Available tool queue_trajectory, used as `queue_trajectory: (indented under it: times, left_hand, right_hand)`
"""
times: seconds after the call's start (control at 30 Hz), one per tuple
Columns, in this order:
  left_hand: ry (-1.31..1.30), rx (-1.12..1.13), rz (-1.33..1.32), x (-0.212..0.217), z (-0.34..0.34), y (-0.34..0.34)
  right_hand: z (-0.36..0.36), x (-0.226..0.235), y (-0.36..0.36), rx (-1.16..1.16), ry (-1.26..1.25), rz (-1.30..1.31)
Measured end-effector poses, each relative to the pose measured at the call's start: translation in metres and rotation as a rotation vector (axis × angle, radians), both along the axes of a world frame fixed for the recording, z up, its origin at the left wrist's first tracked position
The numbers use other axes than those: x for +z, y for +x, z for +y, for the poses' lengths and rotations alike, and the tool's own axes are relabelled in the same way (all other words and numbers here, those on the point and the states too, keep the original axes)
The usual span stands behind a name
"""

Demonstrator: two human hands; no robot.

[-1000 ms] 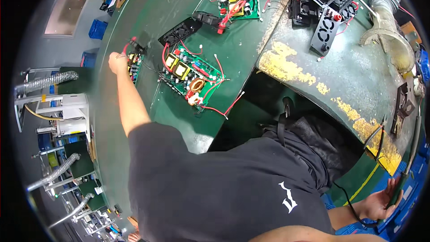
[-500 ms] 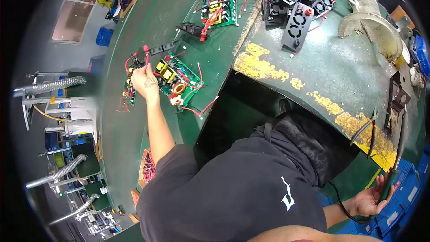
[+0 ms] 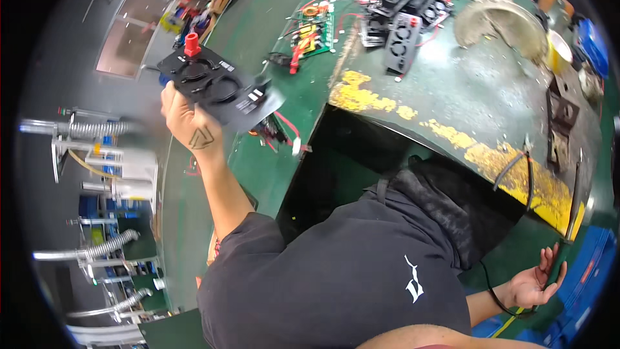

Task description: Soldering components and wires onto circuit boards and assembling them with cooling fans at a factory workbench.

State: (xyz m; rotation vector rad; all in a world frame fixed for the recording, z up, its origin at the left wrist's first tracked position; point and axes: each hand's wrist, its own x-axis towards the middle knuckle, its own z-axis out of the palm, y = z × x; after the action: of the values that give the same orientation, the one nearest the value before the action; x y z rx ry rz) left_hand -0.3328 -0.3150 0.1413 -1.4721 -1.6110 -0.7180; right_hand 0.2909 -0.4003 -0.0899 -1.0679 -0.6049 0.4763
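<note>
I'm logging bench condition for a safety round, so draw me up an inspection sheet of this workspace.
Surface: green bench with worn yellow paint along its edge.
Job's things: black fan panel with a red terminal, blurred; green-handled tool.
Clutter: fan pile, circuit board, funnel and brown bracket on the bench.
Grips: left grip holds the fan panel above the bench; right grip holds the tool by its handle, beyond the bench edge.
Cables: black cable beside the right forearm; red wires near the fan panel, their ends unclear.
Surroundings: blue bins at right, silver ducts at left.
</note>
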Motion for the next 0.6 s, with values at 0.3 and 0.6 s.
queue_trajectory:
  times: [0.3, 0.6]
  left_hand:
    - [-0.306, -0.898, -1.035, -0.088, 0.11, 0.142]
    - [-0.61, -1.042, -0.056, -0.131, 0.229, 0.285]
  right_hand:
    - [-0.06, 0.001, 0.022, 0.091, 0.151, -0.04]
    - [-0.069, 0.006, 0.0, -0.172, 0.032, -0.052]
